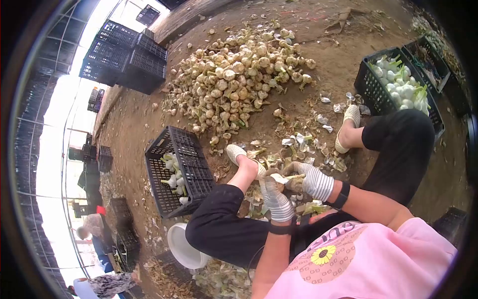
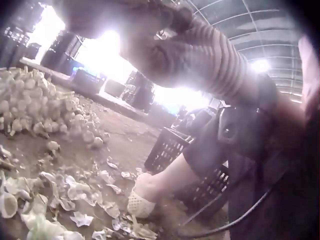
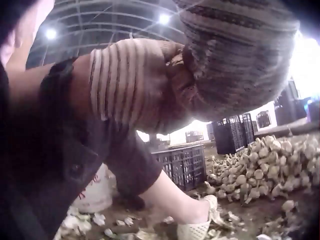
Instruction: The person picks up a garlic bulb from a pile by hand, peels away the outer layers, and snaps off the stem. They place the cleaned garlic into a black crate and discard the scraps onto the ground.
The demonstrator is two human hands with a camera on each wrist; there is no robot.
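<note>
Both hands wear grey-and-white striped gloves and meet in front of the person's lap. A garlic bulb (image 1: 280, 178), pale and partly covered by the fingers, is held between them. My left hand (image 1: 276, 197) grips it from the near left side. The curled fingers of my right hand (image 1: 312, 182) pinch at it from the right. In the right wrist view the right glove (image 3: 135, 80) lies against the other striped glove, and the bulb is mostly hidden. Below the hands, peeled garlic skins (image 1: 301, 143) litter the dirt floor.
A large heap of unpeeled garlic (image 1: 229, 79) lies ahead. A black crate (image 1: 172, 172) with some white bulbs stands left, and another crate (image 1: 373, 92) full of cleaned garlic stands right. A white bucket (image 1: 181, 246) sits by the left knee. Stacked crates (image 1: 124, 57) stand farther back.
</note>
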